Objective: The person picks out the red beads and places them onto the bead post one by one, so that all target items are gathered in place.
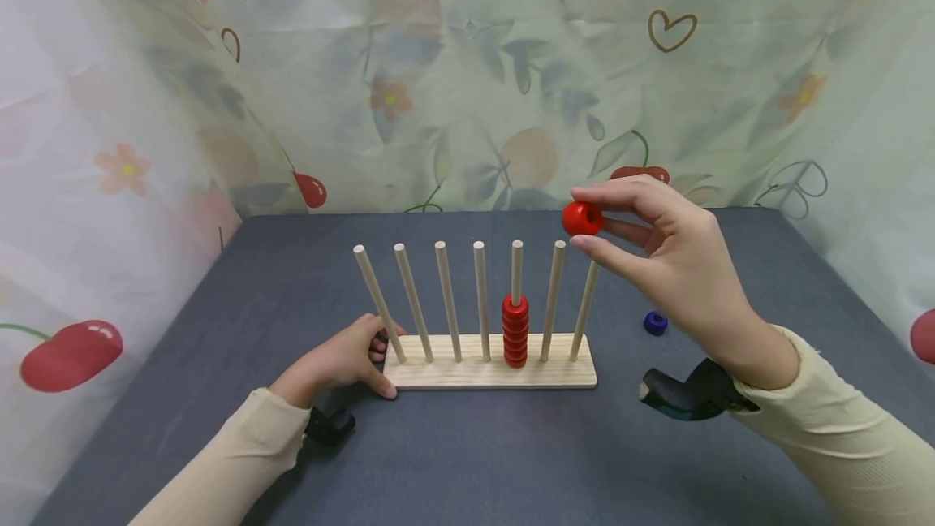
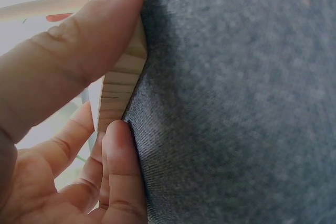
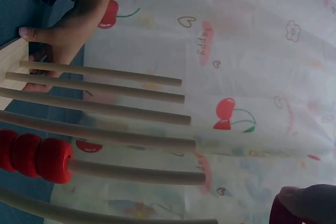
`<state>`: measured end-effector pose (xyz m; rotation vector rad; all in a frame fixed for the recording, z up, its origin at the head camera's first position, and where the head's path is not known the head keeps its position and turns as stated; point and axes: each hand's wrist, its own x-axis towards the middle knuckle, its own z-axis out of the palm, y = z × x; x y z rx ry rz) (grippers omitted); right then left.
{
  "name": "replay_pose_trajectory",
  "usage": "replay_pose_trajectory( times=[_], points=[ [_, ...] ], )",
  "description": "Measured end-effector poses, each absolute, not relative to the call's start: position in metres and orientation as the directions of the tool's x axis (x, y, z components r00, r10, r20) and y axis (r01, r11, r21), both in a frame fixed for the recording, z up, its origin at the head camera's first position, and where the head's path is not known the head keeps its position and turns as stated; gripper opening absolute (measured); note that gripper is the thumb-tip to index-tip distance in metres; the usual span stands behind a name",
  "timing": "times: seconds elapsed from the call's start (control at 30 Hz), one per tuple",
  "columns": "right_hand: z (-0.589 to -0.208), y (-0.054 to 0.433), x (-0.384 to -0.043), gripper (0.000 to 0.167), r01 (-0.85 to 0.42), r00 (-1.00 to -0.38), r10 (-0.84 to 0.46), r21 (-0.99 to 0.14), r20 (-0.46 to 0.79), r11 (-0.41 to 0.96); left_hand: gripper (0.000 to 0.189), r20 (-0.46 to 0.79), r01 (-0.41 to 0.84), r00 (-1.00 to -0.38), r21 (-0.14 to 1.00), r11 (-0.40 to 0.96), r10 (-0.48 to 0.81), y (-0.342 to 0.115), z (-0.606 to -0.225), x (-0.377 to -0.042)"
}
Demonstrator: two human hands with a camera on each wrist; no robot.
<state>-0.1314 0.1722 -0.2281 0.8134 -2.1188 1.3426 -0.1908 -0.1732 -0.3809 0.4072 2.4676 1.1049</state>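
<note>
A wooden peg board (image 1: 453,372) with several upright pegs stands on the dark table. One peg, right of the middle, carries a stack of red beads (image 1: 515,335) with its bare top showing above them. My left hand (image 1: 351,355) grips the board's left end; in the left wrist view its thumb and fingers (image 2: 124,156) lie around the wooden corner. Above the rightmost peg, my right hand (image 1: 672,250) pinches a red bead (image 1: 577,219) between thumb and fingers, its hole visible. The right wrist view shows only part of that bead, at the lower right edge.
A dark blue bead (image 1: 655,323) lies on the table (image 1: 467,453) to the right of the board. Behind the table hangs a patterned curtain (image 1: 467,104), which also runs along both sides. A black strap (image 1: 694,392) is on the right wrist.
</note>
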Motion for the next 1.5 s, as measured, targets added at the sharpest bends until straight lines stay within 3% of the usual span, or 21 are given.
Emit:
replay_pose_trajectory(
  times=[0.63, 1.03, 1.5],
  points=[
    [-0.246, 0.156, -0.161, 0.044, -0.805, -0.594, -0.336, -0.536, 0.731, 0.256, 0.077, -0.253, 0.095, -0.877, 0.741, 0.664, 0.408, -0.174, -0.382, -0.193],
    [-0.247, 0.154, -0.165, 0.046, -0.810, -0.568, -0.407, -0.397, 0.716, 0.432, 0.076, -0.250, 0.102, -0.873, 0.745, 0.659, 0.418, -0.174, -0.382, -0.193],
    [-0.243, 0.154, -0.165, 0.045, -0.806, -0.568, -0.488, -0.327, 0.663, 0.494, 0.075, -0.250, 0.108, -0.870, 0.745, 0.659, 0.426, -0.175, -0.384, -0.195]
  ],
)
